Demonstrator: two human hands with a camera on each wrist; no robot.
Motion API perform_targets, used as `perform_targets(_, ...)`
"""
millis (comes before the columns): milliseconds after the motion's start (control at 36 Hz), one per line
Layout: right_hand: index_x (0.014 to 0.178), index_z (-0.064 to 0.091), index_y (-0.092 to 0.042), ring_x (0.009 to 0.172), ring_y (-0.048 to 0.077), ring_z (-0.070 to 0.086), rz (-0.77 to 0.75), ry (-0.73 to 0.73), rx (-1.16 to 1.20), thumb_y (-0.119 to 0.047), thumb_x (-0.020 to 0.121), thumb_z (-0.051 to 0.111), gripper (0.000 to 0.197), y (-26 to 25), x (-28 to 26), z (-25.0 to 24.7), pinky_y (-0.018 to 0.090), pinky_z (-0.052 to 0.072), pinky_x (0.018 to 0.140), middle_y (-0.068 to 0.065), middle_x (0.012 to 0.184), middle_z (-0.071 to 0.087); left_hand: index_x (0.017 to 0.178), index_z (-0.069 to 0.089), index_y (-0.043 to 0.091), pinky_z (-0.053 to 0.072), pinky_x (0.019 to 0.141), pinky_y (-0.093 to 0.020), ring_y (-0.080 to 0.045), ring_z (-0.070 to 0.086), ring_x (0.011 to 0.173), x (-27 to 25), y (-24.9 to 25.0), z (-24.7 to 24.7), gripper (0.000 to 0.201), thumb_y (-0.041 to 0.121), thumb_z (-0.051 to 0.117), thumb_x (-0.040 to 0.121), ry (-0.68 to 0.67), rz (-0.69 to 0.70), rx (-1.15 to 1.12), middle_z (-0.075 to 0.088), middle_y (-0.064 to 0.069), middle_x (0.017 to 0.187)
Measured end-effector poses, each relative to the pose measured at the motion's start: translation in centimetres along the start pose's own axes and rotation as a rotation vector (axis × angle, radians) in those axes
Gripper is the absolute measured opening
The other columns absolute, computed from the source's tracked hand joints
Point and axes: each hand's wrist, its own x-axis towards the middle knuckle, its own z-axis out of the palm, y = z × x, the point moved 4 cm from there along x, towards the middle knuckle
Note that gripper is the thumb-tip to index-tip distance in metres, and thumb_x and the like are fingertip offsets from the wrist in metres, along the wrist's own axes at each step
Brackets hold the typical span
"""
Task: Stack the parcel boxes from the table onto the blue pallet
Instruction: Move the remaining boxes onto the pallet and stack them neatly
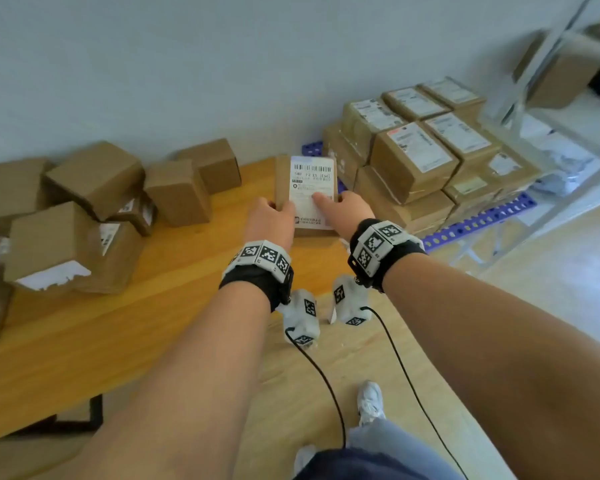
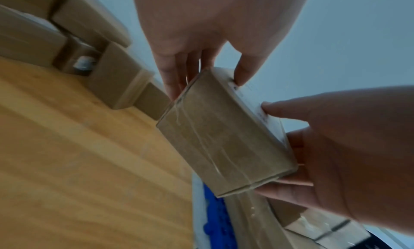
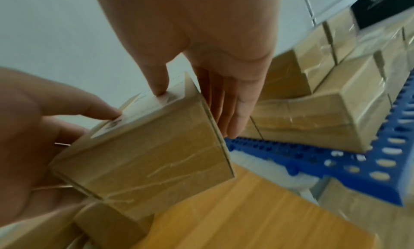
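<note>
A brown parcel box (image 1: 312,192) with a white shipping label on top is held in the air over the right end of the wooden table (image 1: 118,323). My left hand (image 1: 279,209) grips its left side, thumb on the label. My right hand (image 1: 336,202) grips its right side the same way. In the left wrist view the box (image 2: 224,134) shows its taped underside, and so does the box (image 3: 152,155) in the right wrist view. The blue pallet (image 1: 482,220) lies just right of the table and bears several stacked parcel boxes (image 1: 416,161).
Several loose parcel boxes (image 1: 84,209) are piled at the table's left and back. A metal shelf (image 1: 534,81) stands behind the pallet, with white bags (image 1: 561,168) on its low level. My shoe (image 1: 371,403) is on the wood floor by the table's corner.
</note>
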Motion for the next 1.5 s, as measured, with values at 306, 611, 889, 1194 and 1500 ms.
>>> perform_targets(306,0.109,0.056,-0.018,0.084,0.017,0.065,-0.071,0.291,0.216,-0.061,0.089,0.05,0.047,1.5,0.6,-14.6,0.038,0.057,0.077,-0.003,0.097,0.067,0.099,0.054,0.016,0.054,0.076,-0.04,-0.022,0.062,0.082,-2.6,13.9,6.5,0.031,0.045,0.05,0.087,0.049,0.248,-0.068,0.063,-0.003,0.099)
perform_targets(611,0.119,0.053,-0.019,0.09,0.015,0.066,-0.105,0.434,0.289,-0.055,0.092,0.051,0.045,8.8,4.2,-30.0,0.037,0.057,0.082,-0.004,0.102,0.067,0.098,0.056,0.016,0.048,0.072,-0.031,-0.021,0.061,0.083,-5.9,25.9,19.6,0.028,0.042,0.049,0.091,-0.025,0.35,-0.104,0.065,-0.002,0.097)
perform_targets(889,0.116,0.055,-0.018,0.086,0.011,0.066,-0.074,0.502,0.372,-0.046,0.094,0.053,0.035,16.2,7.4,-38.0,0.031,0.056,0.077,-0.005,0.101,0.068,0.121,0.052,0.013,0.038,0.075,-0.027,-0.023,0.059,0.103,-8.2,30.3,29.9,0.032,0.034,0.044,0.099,-0.063,0.39,-0.034,0.061,-0.004,0.118)
perform_targets(1194,0.114,0.054,-0.02,0.084,0.012,0.066,0.032,0.458,0.368,-0.047,0.093,0.053,0.035,20.1,13.5,-40.3,0.035,0.057,0.079,-0.005,0.096,0.068,0.116,0.054,0.013,0.04,0.074,-0.03,-0.022,0.058,0.094,-4.2,32.2,36.0,0.025,0.029,0.044,0.1,-0.159,0.39,0.19,0.061,-0.004,0.108)
perform_targets(1500,0.115,0.058,-0.017,0.085,0.015,0.067,0.074,0.31,0.233,-0.05,0.09,0.056,0.041,20.6,21.1,-40.5,0.036,0.057,0.079,-0.002,0.096,0.07,0.108,0.061,0.012,0.041,0.074,-0.032,-0.022,0.056,0.093,1.6,32.3,39.2,0.025,0.031,0.046,0.098,-0.136,0.445,0.405,0.059,-0.006,0.111)
